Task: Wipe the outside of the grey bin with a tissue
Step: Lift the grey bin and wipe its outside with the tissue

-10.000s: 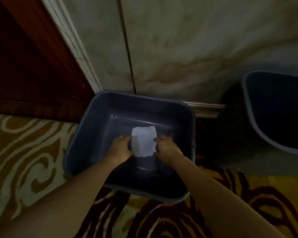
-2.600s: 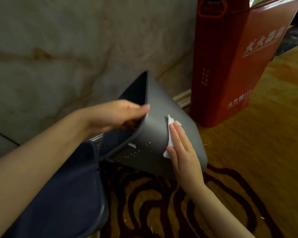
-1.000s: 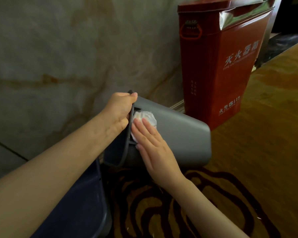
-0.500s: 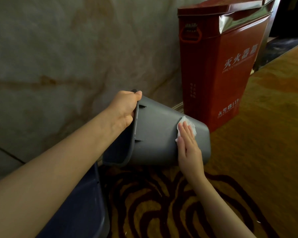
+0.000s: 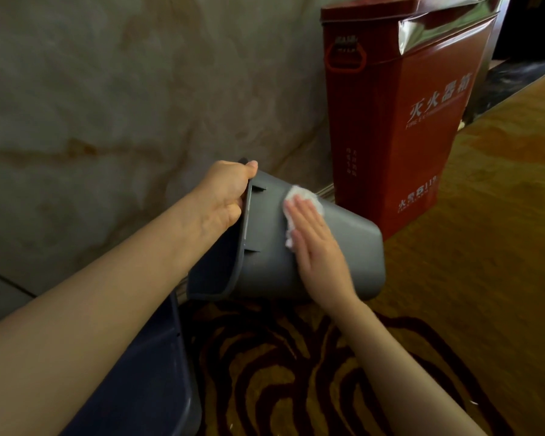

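The grey bin [image 5: 350,247] is tipped on its side, its opening turned left toward me and its base pointing right. My left hand [image 5: 227,191] grips the top of its rim. My right hand [image 5: 318,247] lies flat on the bin's upper outer wall, fingers together, pressing a crumpled white tissue [image 5: 299,199] against the plastic. The tissue shows past my fingertips and along the left side of my hand. The bin's lower side rests near the carpet.
A tall red fire-extinguisher box [image 5: 400,121] stands against the marble wall [image 5: 107,89] just right of the bin. A second dark blue bin [image 5: 158,372] sits under my left forearm. Patterned brown carpet [image 5: 296,372] lies below, with wooden floor [image 5: 501,231] to the right.
My right hand has slid the tissue back left along the bin's wall, from near the base toward the rim. My left hand keeps its grip on the rim.
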